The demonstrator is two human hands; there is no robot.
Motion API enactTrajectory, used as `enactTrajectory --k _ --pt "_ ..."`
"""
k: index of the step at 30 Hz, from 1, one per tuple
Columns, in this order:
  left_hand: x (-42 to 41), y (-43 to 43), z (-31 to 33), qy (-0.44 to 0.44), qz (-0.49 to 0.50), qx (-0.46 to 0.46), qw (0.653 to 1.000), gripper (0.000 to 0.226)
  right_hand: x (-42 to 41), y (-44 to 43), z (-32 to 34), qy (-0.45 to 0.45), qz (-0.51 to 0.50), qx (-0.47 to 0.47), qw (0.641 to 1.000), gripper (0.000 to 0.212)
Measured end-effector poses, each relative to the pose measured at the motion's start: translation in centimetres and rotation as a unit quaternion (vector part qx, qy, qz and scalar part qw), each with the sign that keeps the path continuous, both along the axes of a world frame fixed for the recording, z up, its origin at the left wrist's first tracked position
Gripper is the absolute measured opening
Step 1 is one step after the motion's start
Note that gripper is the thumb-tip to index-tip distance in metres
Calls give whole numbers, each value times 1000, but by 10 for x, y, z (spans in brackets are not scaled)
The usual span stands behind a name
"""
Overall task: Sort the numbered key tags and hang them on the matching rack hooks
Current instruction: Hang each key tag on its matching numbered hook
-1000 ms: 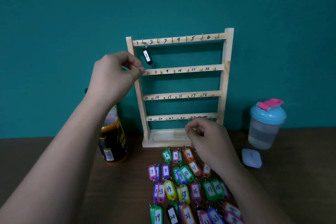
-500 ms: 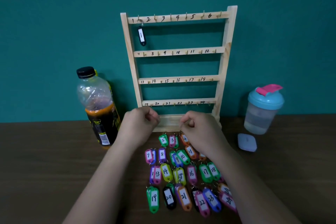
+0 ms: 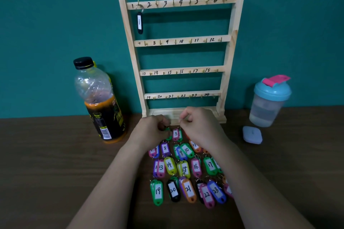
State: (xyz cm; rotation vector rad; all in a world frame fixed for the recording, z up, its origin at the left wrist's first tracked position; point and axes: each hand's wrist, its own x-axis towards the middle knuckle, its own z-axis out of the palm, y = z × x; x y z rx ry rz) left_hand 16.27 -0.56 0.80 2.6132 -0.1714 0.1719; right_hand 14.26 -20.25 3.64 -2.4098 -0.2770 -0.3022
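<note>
Open table (image 3: 46, 154) runs wide to the left of the left hand (image 3: 150, 133), and the rack (image 3: 229, 57) stands just beyond both hands. The left hand has dropped onto the green tag (image 3: 169, 135) and pinches it. The right hand (image 3: 202, 128) stays curled just beside it. Holding anything? Can't tell. Tag 1 (image 3: 139, 23) hangs high above.

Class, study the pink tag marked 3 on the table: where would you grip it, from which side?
Pinch tag 3 by its far, ring end, coming straight down from above. It lies flat on the table with other tags crowding its long sides, so sideways reaches risk disturbing them.
</note>
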Motion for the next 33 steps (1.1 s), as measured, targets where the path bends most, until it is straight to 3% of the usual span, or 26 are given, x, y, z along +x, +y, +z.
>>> enactTrajectory --k 10,19,26,33 --pt "6 0 -9 -41 20 16 999 9 -2 -2 -1 9 6 6 1000 9" --pt "1 3 0 -81 -22 -6 996 14 -3 -1 0 18 15 34 999 11" --pt "-20 2 39 -138 -19 -173 975 8 -5 -2 9 26 40 83 995 23" --pt "-37 -3 69 -133 -28 -272 953 6 -21 2 32 28 92 205 974 21"
